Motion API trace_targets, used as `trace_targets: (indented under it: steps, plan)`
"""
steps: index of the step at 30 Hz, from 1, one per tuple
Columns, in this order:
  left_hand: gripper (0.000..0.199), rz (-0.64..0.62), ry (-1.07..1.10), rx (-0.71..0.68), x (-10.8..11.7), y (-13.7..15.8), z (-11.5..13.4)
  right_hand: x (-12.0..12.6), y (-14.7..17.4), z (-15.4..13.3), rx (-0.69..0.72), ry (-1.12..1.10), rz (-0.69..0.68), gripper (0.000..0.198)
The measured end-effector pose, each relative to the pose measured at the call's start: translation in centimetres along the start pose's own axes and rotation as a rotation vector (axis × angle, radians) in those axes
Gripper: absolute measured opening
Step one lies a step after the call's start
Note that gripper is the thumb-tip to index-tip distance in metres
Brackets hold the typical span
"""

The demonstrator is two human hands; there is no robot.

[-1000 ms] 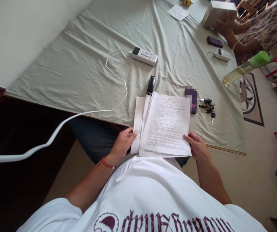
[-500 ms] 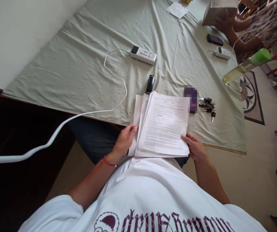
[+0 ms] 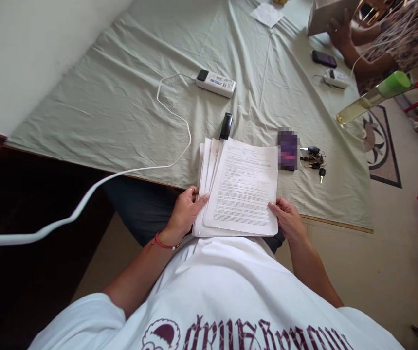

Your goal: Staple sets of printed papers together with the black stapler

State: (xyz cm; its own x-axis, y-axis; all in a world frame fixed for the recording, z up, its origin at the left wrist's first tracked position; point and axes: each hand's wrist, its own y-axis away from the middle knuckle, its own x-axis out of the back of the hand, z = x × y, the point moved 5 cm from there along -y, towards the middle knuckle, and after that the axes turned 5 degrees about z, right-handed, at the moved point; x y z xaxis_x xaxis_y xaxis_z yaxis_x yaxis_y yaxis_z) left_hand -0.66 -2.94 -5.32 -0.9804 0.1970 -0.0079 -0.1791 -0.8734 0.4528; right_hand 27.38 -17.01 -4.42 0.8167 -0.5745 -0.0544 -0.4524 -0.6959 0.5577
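A stack of printed papers is held at the table's near edge, over my lap. My left hand grips its left side, thumb on top and fingers behind. My right hand pinches the lower right edge in the same way. Several sheets fan out a little on the left side, so the edges do not line up there. Just beyond the top edge lies a black stapler-like object, its near end hidden by the papers. To the right of the stack is a dark phone, blurred out, with a bunch of keys beside it.
A white power strip with a white cable lies on the green tablecloth. At the far right stand a bottle with a green lid, another phone and a second white device. Another person's hands hold a box.
The stack has shifted slightly left, and its left sheets now sit closer together. My left thumb has come over the top of them. The other person's box has moved a little.
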Motion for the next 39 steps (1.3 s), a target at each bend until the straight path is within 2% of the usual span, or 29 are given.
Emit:
trace_targets:
  steps: [8,11,15,17,21,25,28,35,39]
  plan:
    - [0.048,0.004,0.104,0.011,0.1,-0.1,-0.3,1.1,0.4,-1.5,-0.009,0.001,0.078,0.046]
    - [0.052,0.032,0.123,-0.026,0.3,-0.1,-0.2,1.6,0.6,-2.2,-0.038,-0.013,0.116,0.048]
    - [0.064,0.057,0.046,-0.12,0.4,0.0,0.1,1.9,0.8,-2.5,-0.064,-0.035,0.117,0.049]
    - [0.057,0.051,0.001,-0.156,0.4,0.1,0.1,1.6,0.8,-2.4,-0.069,-0.044,0.089,0.047]
    - [0.031,0.049,-0.056,-0.158,0.5,0.0,0.1,0.7,0.7,-2.0,-0.077,-0.058,0.035,0.044]
    - [0.024,0.115,-0.05,-0.179,0.8,-0.1,0.1,-0.1,0.7,-1.5,-0.061,-0.061,0.012,0.041]
    - [0.027,0.123,-0.022,-0.201,0.8,-0.1,0.0,-0.6,0.7,-1.2,-0.064,-0.055,-0.004,0.042]
    - [0.044,0.082,-0.024,-0.155,0.6,0.0,-0.4,-0.7,0.7,-0.7,-0.052,-0.044,-0.011,0.042]
    - [0.043,0.067,-0.037,-0.164,0.4,0.1,-0.1,-0.6,0.7,-0.6,-0.055,-0.027,-0.019,0.042]
